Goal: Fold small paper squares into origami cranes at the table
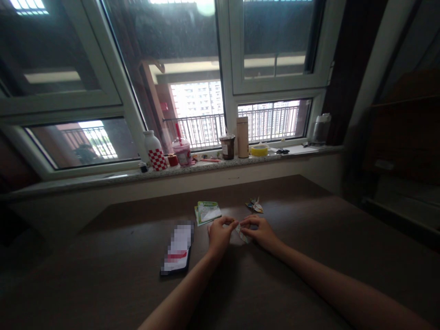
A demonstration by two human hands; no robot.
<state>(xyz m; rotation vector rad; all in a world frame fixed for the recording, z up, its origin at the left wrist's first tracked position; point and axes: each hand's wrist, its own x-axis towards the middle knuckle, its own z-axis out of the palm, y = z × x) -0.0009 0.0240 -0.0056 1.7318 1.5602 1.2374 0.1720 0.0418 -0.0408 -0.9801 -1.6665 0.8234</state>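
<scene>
Both hands sit at centre frame, just below the middle, over the bench. Left hand: thumb and fingers pinched narrow on the upper-left end of a small pale paper. Right hand: fingers bent, narrow, tips at the paper's right side; can't tell how firm the grip is. Paper is between the two hands, slanting down to the right; fold detail too small to read. Folded piece, multicoloured and pointed, lies above the right hand, apart from it. Green-white packets overlap just above and left of the left hand. Phone lies left of the left forearm, lower centre-left, screen pixelated. Sill crosses mid-frame; on it, left to right: checkered bottle, pink cup, dark cup, tan flask, yellow tape, clear jug at upper right.
</scene>
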